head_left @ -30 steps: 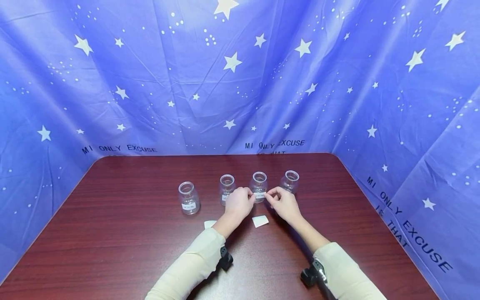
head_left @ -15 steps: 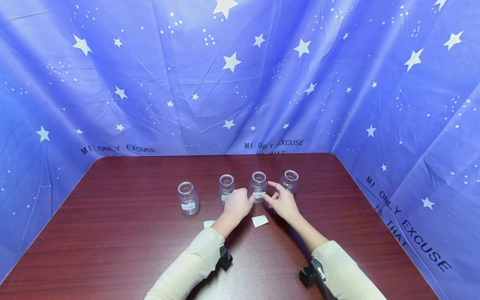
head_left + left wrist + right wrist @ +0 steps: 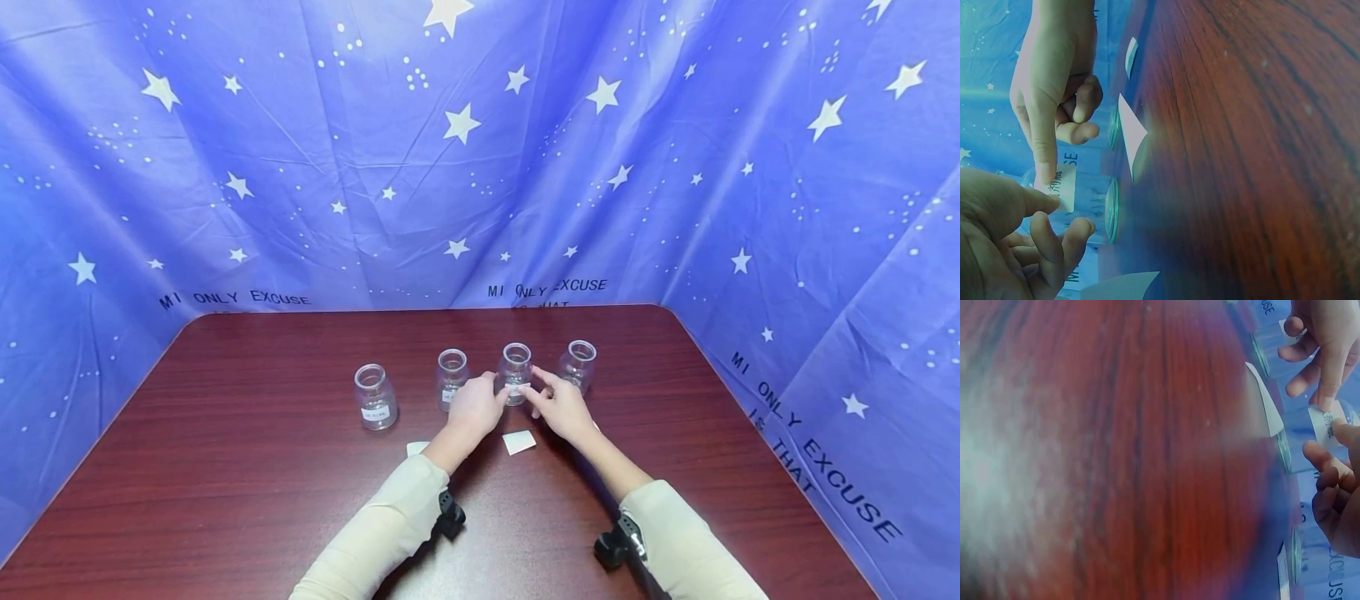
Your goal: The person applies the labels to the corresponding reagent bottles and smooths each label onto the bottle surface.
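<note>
A small clear glass jar stands upright, third from the left in a row, with a white printed label on its front. My left hand holds the jar from the left, its thumb pressing the label. From the right, my right hand grips it too, thumb on the label and index finger along the jar's side. Both thumbs meet the label close together in the right wrist view, where its printed characters partly show. The lower fingers of both hands are bent in front of the glass.
Two labelled jars stand to the left, one at the far left and one beside my left hand. Another jar is behind my right hand. White paper pieces, one in front and one by my left wrist, lie on the dark red table.
My right hand has gone from pinching the label's right edge to reaching its index finger along the jar's side, thumb on the label. My left hand stays nearly in place.
</note>
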Demonstrator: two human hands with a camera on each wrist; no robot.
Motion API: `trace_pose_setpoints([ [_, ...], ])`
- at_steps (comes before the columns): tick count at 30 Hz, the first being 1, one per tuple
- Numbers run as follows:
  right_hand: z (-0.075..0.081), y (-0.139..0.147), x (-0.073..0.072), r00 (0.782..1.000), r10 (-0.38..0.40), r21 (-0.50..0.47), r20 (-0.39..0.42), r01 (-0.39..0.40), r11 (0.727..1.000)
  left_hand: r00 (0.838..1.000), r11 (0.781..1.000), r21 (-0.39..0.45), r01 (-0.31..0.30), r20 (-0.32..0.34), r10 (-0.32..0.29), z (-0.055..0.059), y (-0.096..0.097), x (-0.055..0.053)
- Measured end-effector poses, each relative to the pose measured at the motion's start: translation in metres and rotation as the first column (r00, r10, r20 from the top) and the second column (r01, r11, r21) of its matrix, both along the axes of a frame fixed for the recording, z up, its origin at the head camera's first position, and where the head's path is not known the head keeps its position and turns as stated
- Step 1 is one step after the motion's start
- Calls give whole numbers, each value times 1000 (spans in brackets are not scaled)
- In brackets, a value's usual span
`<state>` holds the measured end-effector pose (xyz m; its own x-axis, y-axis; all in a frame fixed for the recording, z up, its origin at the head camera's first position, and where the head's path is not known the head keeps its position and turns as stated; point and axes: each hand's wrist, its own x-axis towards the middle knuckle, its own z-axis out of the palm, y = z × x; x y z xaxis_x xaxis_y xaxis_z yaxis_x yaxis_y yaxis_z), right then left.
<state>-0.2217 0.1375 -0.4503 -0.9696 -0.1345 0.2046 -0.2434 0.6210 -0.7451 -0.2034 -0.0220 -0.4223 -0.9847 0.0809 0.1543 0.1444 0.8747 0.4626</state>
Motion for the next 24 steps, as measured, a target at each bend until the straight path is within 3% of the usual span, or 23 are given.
trace_pose_setpoints([
  [8, -1, 7, 0, 998, 56, -4, 13, -56, 998, 1000, 1000, -5, -2, 10, 3, 0, 0, -1],
  [14, 1, 9, 1, 999, 31, -31, 19, -30, 999, 999, 1000, 4, -8, 33, 8, 0, 0, -1],
  [24, 0, 6, 1, 999, 23, 2, 47, -23, 1000, 998, 998, -61, -11, 59, 15, 3, 2, 0],
])
